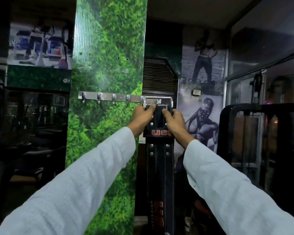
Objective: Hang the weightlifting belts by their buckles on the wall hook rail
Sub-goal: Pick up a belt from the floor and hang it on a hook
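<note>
Now both hands hold the black belt (160, 150) up at the hook rail's (109, 97) right end: left hand (141, 116) and right hand (174, 120) each pinch its top beside the buckle (158, 102). Lift the frame over the last hook (142, 100), seemingly unseated, then lower gently.

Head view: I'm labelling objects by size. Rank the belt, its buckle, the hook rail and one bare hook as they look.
1. belt
2. hook rail, slightly wider than the buckle
3. buckle
4. bare hook
</note>
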`<action>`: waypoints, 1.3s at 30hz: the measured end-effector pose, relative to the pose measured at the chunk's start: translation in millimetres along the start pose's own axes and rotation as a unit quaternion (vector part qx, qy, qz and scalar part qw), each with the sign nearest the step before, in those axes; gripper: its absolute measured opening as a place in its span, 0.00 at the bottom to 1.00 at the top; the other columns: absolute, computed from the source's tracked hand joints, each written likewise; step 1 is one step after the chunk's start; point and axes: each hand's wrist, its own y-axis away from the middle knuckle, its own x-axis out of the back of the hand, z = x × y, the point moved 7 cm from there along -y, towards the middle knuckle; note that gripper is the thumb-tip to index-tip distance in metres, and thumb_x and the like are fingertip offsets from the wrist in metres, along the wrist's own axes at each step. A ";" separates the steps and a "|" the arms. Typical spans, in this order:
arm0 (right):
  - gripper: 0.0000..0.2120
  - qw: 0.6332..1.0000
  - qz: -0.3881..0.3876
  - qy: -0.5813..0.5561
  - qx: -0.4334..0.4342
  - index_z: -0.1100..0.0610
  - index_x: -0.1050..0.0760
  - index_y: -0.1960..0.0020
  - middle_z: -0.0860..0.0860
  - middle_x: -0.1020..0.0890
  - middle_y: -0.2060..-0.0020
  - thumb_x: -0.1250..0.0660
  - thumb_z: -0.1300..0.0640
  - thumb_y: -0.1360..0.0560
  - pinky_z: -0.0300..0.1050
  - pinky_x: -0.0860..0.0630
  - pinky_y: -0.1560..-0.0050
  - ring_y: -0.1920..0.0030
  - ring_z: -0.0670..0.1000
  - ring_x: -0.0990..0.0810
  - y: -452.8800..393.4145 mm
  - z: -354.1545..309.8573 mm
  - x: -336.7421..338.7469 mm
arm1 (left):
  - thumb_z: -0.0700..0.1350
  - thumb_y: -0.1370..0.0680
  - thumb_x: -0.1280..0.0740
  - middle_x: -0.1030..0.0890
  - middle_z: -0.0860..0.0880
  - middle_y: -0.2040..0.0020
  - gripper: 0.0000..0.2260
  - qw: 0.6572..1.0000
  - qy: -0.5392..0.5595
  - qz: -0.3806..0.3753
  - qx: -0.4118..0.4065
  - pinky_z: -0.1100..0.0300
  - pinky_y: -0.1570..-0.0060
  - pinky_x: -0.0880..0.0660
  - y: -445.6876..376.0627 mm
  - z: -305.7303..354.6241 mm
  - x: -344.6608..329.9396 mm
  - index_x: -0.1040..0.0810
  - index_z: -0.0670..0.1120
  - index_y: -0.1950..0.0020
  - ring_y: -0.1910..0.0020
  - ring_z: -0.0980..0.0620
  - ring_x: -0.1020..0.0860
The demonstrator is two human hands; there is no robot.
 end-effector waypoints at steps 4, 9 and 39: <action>0.16 0.996 -0.045 -0.025 -0.073 0.59 0.21 0.40 0.54 0.14 0.48 0.34 0.46 0.18 0.47 0.18 0.51 0.51 0.53 0.15 2.1 35.1 -23.0 | 0.55 0.22 0.28 0.14 0.41 0.58 0.19 0.999 -0.038 -0.006 0.019 0.51 0.59 0.17 -3.1 -30.1 3.4 0.19 0.38 0.57 0.59 0.43 0.15; 0.12 0.987 -0.048 -0.124 -0.090 0.55 0.19 0.46 0.48 0.13 0.58 0.35 0.47 0.17 0.35 0.20 0.61 0.55 0.47 0.12 19.4 50.8 -30.0 | 0.59 0.23 0.28 0.13 0.41 0.59 0.24 0.999 0.004 -0.031 0.023 0.50 0.59 0.19 10.4 -51.3 2.5 0.17 0.36 0.56 0.60 0.41 0.14; 0.34 0.899 -0.165 0.055 -0.401 0.52 0.26 0.32 0.52 0.17 0.37 0.40 0.27 0.25 0.56 0.25 0.30 0.35 0.53 0.19 388.8 428.3 -88.0 | 0.34 0.32 0.22 0.17 0.36 0.41 0.24 0.923 0.024 -0.151 0.354 0.52 0.39 0.21 352.0 -433.7 -6.7 0.21 0.32 0.38 0.45 0.47 0.17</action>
